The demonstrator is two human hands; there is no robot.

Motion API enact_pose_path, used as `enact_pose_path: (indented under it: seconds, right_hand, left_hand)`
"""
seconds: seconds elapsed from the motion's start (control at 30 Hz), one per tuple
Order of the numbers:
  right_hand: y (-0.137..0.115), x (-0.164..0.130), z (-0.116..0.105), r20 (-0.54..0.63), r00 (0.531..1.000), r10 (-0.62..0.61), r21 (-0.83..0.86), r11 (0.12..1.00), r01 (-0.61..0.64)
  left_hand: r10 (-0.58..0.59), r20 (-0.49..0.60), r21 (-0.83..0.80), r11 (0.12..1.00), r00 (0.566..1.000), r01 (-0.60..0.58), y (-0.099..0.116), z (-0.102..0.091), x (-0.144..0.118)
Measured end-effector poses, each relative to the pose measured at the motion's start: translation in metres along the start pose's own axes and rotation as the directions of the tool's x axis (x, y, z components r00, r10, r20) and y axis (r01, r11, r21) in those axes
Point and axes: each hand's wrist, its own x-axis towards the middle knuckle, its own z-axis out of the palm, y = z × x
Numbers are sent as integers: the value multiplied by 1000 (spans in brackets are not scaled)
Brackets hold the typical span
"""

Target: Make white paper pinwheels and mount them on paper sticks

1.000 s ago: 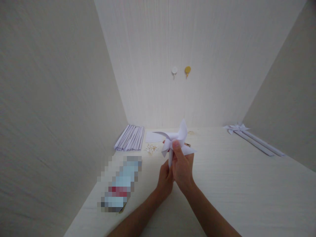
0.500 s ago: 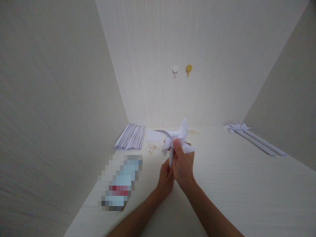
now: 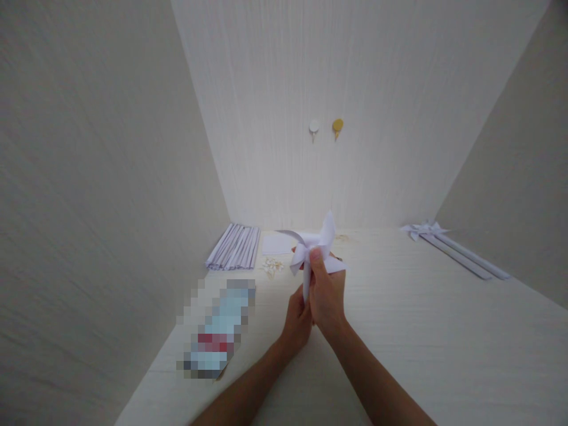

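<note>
Head view: white paper pinwheel [image 3: 314,245] held upright above the table [image 3: 421,331], near its middle. Left hand [image 3: 298,319] closed around the lower end of the paper stem [image 3: 306,287]; right hand [image 3: 327,296] just beside it, touching, thumb pressed on the hub where the vanes meet, fingers curled behind the vanes. Judged step: fixing the vanes to the stem at the hub. Judged next move: firm, steady pressure at the hub without crushing the vanes, stem kept from twisting. Behind the pinwheel: a stack of paper strips [image 3: 234,245] at the back left, a white sheet [image 3: 276,244], a small heap of pale fasteners [image 3: 272,265]. At the far right: finished pinwheels [image 3: 448,245] lying flat. At the near left: a blurred-out object [image 3: 216,331]. On the back wall: two hooks [image 3: 325,128].
</note>
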Motion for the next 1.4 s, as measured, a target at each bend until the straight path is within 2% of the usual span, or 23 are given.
enact_pose_path:
  seconds: [0.13,0.23,0.37,0.57,0.77,1.13,1.27,1.4]
  right_hand:
    - [2,1,-4,101,995,-15,150,989,-1]
    - [-4,3,-7,168,983,74,303,945,-122]
    - [-9,7,-13,256,955,149,413,877,-247]
    - [-1,9,-21,296,944,146,535,794,-290]
    - [6,8,-24,197,970,140,572,787,-230]
    - [6,6,-21,213,972,98,476,859,-191]
    - [7,14,-28,150,988,38,479,871,-106]
    - [0,25,-42,80,994,-77,458,888,32]
  left_hand:
    - [-19,32,3,1000,999,19,-1,0,0]
    - [-43,51,10,999,998,43,-4,1,0]
    - [-31,75,32,999,997,29,-8,0,1]
    - [-7,91,58,998,996,2,-11,-1,0]
    - [-1,74,45,999,997,-3,-11,-1,1]
    - [-2,59,73,997,998,-3,-9,-2,2]
    - [-24,60,96,995,998,18,-7,-3,2]
    - [-51,79,111,993,996,42,-7,-5,1]
